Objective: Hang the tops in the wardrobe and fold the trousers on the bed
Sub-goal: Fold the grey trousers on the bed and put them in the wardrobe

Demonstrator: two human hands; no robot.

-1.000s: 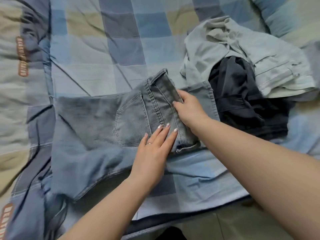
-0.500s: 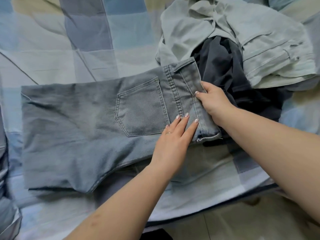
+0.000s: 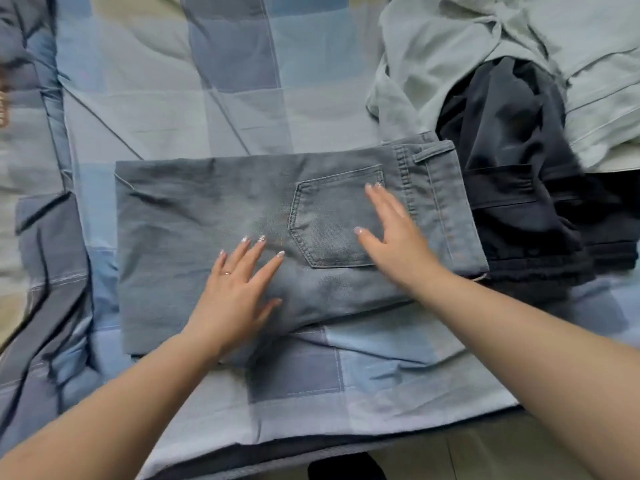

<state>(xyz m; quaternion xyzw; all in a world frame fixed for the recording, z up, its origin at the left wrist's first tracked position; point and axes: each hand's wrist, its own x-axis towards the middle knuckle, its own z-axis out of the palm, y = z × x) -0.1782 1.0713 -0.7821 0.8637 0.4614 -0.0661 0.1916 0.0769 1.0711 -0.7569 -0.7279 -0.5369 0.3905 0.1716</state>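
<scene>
Both grips flat: left hand (image 3: 235,292) and right hand (image 3: 394,237) seemingly pressing folded jeans (image 3: 194,216); lifting could unfold them.

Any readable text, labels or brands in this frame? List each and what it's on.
Orange-brown lettering on the bed cover, at the far left edge: cut off by the frame and blurred, not readable.
Grey jeans: no label or brand text visible on the back pocket or waistband.
Dark garment and pale green garment: no text visible.
</scene>
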